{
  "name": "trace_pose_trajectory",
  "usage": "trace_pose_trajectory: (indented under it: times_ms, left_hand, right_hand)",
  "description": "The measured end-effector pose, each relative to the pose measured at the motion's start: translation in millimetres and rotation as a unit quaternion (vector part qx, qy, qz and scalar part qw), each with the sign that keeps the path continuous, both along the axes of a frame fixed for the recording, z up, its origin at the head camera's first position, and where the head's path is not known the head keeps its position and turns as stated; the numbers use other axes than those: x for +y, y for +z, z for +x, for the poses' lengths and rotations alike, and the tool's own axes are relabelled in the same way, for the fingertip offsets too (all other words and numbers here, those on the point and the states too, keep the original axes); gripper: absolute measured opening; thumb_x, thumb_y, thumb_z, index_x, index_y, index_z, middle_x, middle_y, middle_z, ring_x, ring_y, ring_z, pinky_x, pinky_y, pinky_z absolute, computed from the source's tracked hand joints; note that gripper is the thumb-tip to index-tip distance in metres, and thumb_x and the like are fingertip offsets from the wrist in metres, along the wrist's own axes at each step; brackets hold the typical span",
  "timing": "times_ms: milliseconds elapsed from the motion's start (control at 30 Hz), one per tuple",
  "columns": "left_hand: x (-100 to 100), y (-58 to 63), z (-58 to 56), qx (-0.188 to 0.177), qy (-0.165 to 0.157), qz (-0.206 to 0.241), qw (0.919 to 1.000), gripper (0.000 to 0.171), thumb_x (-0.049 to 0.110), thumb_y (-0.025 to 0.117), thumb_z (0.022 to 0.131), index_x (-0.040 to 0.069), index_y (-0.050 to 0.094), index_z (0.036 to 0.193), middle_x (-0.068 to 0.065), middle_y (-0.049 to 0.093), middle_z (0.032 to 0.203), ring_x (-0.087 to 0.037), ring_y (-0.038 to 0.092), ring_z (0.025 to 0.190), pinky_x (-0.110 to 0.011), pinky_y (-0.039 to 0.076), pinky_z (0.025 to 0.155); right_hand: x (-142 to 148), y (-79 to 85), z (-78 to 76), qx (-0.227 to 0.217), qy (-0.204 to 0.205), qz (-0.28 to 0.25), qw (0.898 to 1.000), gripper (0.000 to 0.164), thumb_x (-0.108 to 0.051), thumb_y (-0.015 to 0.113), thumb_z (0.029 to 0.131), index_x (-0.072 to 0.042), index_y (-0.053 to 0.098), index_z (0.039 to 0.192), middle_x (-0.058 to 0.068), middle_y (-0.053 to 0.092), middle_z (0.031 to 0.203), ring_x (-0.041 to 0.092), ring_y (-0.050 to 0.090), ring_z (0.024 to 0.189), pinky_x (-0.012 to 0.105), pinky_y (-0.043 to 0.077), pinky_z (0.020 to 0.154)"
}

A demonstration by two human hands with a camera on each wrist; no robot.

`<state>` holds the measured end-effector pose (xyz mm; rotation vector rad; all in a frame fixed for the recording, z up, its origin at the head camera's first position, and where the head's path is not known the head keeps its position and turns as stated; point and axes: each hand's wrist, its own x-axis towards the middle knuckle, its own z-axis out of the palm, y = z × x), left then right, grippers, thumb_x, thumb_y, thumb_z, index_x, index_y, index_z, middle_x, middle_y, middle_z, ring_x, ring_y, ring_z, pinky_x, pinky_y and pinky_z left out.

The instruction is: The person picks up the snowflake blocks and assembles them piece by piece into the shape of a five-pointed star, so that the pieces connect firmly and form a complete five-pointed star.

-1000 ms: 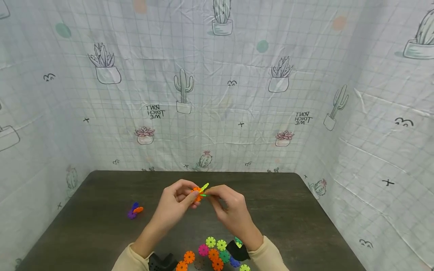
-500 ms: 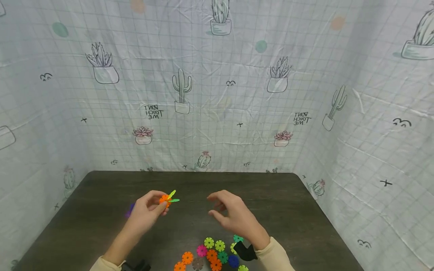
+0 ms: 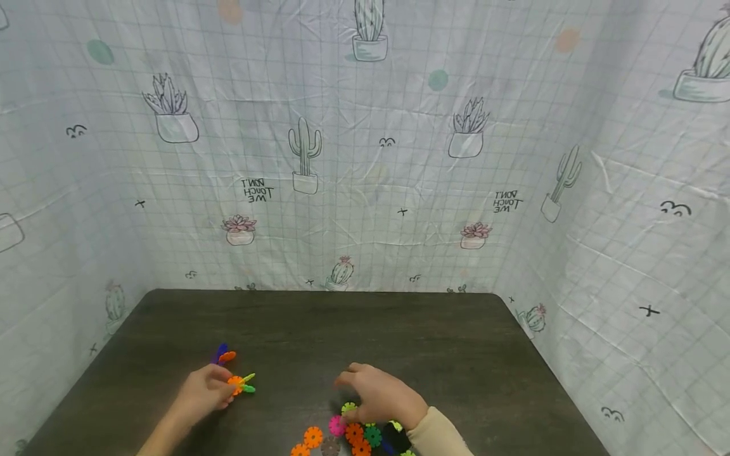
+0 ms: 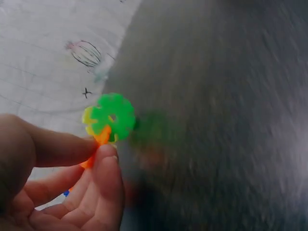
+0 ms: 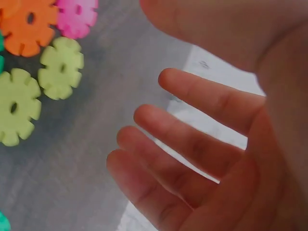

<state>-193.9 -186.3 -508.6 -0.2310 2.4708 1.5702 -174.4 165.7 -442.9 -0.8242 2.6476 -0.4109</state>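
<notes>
Between thumb and fingers, my left hand (image 3: 202,392) pinches a joined cluster of notched plastic discs over the left of the table. Its orange disc (image 3: 235,385) is the gripped one; a green disc (image 4: 115,118) and a yellow disc (image 4: 88,116) jut from it. Just beyond that hand lies a second joined cluster (image 3: 227,356) in purple, blue and orange, partly hidden by the hand. My right hand (image 3: 384,396) hovers over the loose discs, fingers spread and holding nothing. Below it are a pink disc (image 3: 337,425) and yellow-green discs (image 5: 61,68).
Several more loose discs lie at the table's near edge, among them an orange disc (image 3: 313,437), a brown disc (image 3: 330,446) and a dark green disc (image 3: 373,436). A patterned cloth (image 3: 353,190) hangs around the dark table (image 3: 456,354).
My right hand has let go of the cluster and moved down to the loose discs. The left hand has carried the cluster left and nearer, beside the purple one.
</notes>
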Motion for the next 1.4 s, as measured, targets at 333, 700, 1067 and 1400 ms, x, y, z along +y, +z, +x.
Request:
trace_pose_trajectory:
  times_ms: [333, 700, 1067, 1400]
  left_hand:
    - [18.7, 14.7, 18.7, 0.158, -0.036, -0.22, 0.9619, 0.028, 0.004, 0.064, 0.087, -0.002, 0.062, 0.114, -0.019, 0.058, 0.092, -0.023, 0.057, 0.069, -0.032, 0.048, 0.057]
    - [85.3, -34.5, 12.8, 0.106, -0.385, -0.139, 0.9061, 0.031, 0.052, 0.075, 0.088, 0.028, 0.064, 0.103, 0.011, 0.053, 0.091, -0.005, 0.05, 0.074, -0.026, 0.045, 0.06]
    - [111.6, -21.4, 26.3, 0.067, -0.405, -0.154, 0.899, 0.019, 0.01, 0.078, 0.088, 0.019, 0.061, 0.086, 0.008, 0.053, 0.074, -0.005, 0.048, 0.063, -0.024, 0.043, 0.055]
    - [98.2, -64.3, 8.5, 0.088, -0.414, -0.182, 0.8873, 0.029, 0.05, 0.081, 0.082, 0.031, 0.062, 0.09, 0.014, 0.052, 0.081, -0.003, 0.048, 0.069, -0.024, 0.044, 0.059]
  right_hand:
    - [-10.7, -28.0, 3.9, 0.01, 0.015, 0.041, 0.999, 0.046, -0.038, 0.082, 0.086, -0.029, 0.068, 0.129, -0.008, 0.056, 0.12, 0.009, 0.051, 0.101, 0.024, 0.052, 0.078]
    - [-8.8, -34.8, -3.2, -0.001, 0.007, 0.027, 1.0, 0.011, -0.02, 0.078, 0.091, -0.026, 0.069, 0.089, -0.01, 0.051, 0.095, 0.005, 0.046, 0.082, 0.02, 0.047, 0.069]
    - [13.3, -96.9, -42.2, -0.054, -0.018, 0.016, 0.998, 0.025, -0.023, 0.077, 0.092, -0.028, 0.061, 0.11, -0.009, 0.056, 0.103, 0.007, 0.052, 0.089, 0.028, 0.05, 0.07]
    - [-7.7, -31.3, -10.5, -0.056, -0.07, 0.026, 0.996, 0.023, -0.01, 0.077, 0.088, -0.02, 0.064, 0.104, -0.005, 0.057, 0.092, 0.009, 0.049, 0.08, 0.027, 0.047, 0.066]
